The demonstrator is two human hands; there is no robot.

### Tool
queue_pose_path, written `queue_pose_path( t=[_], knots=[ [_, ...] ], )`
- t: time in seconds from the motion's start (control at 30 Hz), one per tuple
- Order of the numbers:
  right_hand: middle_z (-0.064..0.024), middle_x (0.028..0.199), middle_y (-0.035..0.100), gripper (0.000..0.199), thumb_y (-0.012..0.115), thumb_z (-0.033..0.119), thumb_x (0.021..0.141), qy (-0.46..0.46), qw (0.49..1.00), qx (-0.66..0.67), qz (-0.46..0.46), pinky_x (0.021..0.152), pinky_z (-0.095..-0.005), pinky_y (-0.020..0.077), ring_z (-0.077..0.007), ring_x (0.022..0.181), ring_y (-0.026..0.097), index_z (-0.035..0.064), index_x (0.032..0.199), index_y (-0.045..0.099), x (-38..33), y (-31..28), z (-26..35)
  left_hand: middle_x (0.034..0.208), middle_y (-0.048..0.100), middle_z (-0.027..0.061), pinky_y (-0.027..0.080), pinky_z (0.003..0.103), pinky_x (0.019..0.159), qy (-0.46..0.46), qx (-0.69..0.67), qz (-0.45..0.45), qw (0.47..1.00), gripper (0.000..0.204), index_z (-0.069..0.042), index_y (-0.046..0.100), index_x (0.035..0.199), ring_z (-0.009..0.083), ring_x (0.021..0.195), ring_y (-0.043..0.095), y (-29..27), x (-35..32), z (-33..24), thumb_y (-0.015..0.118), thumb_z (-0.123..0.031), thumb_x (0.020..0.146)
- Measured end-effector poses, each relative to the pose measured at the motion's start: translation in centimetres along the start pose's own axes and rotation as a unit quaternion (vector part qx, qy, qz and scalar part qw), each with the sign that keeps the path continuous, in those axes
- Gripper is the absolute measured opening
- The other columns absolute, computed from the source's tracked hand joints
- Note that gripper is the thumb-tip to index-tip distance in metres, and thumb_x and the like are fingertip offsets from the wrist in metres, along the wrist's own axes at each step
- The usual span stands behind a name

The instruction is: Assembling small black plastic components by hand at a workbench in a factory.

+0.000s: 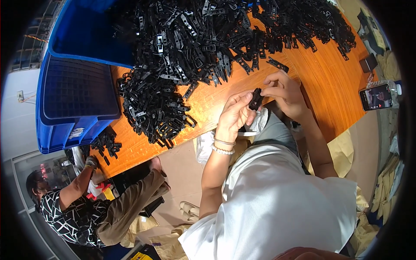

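Observation:
Over my lap, at the table's near edge, I hold a small black plastic part (256, 99); its exact kind is too small to tell. My left hand (235, 113) grips it between thumb and fingers, palm partly turned up. From the other side my right hand (287, 94) has its bent fingertips closed on the upper end of the same part. One loose black plastic piece (277, 64) lies on the wood just beyond my right hand. Past both hands spreads a large heap of similar long black plastic pieces (186, 43).
A smaller black heap (151, 106) joins the big one at the left, beside blue plastic crates (80, 86). The orange wooden table (329, 91) runs rightward to a phone (375, 97) on a holder. At lower left another person (73, 212) sits working at the table.

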State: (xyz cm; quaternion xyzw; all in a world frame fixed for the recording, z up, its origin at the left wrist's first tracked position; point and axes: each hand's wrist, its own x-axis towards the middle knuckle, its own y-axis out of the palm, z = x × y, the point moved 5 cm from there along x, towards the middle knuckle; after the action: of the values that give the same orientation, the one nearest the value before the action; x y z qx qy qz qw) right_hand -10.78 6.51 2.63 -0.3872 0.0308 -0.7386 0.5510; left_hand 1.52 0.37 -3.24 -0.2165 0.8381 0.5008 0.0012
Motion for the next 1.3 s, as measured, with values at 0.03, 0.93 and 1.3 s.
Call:
queue_pose_path(
  t=[0.03, 0.93, 1.3],
  knots=[
    [-0.01, 0.088, 0.05, 0.019, 0.055, -0.007, 0.069, -0.013, 0.999, -0.047, 0.014, 0.062, -0.0273, 0.0411, -0.0203, 0.074, 0.051, 0.0051, 0.083, 0.06, 0.0, 0.1, 0.1, 0.071, 0.058, 0.0172, 0.041, 0.02, 0.036, -0.001, -0.002, -0.004, 1.0, 0.028, 0.008, 0.05, 0.101, 0.0143, 0.041, 0.051, 0.1, -0.1, 0.0, 0.047, -0.016, 0.087],
    [-0.0017, 0.071, 0.055, 0.015, 0.054, 0.013, 0.083, 0.378, 0.807, 0.321, -0.322, 0.055, -0.0171, 0.0354, -0.0059, 0.062, 0.048, -0.0007, 0.088, 0.059, -6.8, -3.9, -6.4, 0.069, 0.06, 0.0096, 0.047, 0.02, 0.056, 0.224, 0.455, -0.073, 0.859, 0.016, 0.01, 0.056, 0.091, 0.0116, 0.061, 0.06, 2.2, 8.2, 0.5, 0.048, 0.006, 0.076],
    [-0.001, 0.064, 0.055, 0.013, 0.056, 0.01, 0.081, 0.405, 0.844, 0.228, -0.267, 0.052, -0.018, 0.0342, -0.0054, 0.055, 0.046, -0.0013, 0.081, 0.061, -5.3, -3.0, -4.7, 0.073, 0.062, 0.0091, 0.048, 0.02, 0.061, 0.17, 0.344, -0.04, 0.923, 0.013, 0.009, 0.058, 0.089, 0.0103, 0.062, 0.058, 2.7, 6.7, 0.8, 0.05, 0.003, 0.079]
  ],
)
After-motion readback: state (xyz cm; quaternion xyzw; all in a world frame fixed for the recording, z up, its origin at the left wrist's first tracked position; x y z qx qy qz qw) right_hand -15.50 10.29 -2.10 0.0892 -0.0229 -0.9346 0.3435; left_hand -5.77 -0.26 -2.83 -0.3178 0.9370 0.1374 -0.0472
